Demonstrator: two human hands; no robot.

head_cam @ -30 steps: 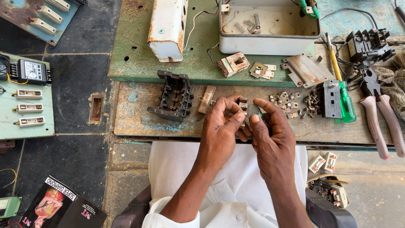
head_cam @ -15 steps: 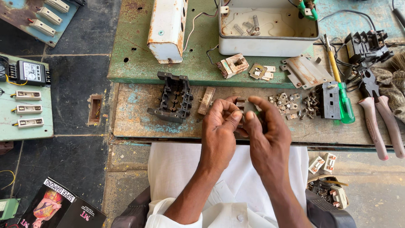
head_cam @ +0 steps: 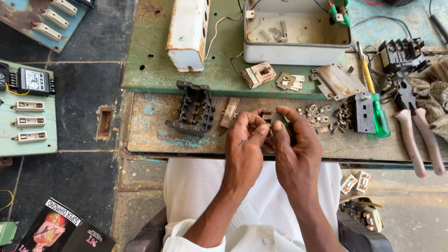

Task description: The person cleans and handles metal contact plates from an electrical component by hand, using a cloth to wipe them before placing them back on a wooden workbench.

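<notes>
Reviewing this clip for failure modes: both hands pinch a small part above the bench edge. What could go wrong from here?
1. The small part, pinched between left hand and right hand, could slip and fall toward the lap or floor.
2. A wrist could brush the loose metal contacts lying beside the right hand and scatter them.
3. The fingers hide most of the part, so misalignment may go unseen.

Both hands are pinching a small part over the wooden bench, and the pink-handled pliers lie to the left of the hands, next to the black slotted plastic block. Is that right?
Not quite. The head view shows the pink-handled pliers at the far right of the wooden bench. The black slotted plastic block does lie left of the hands. The left hand and right hand do pinch a small part.
</notes>
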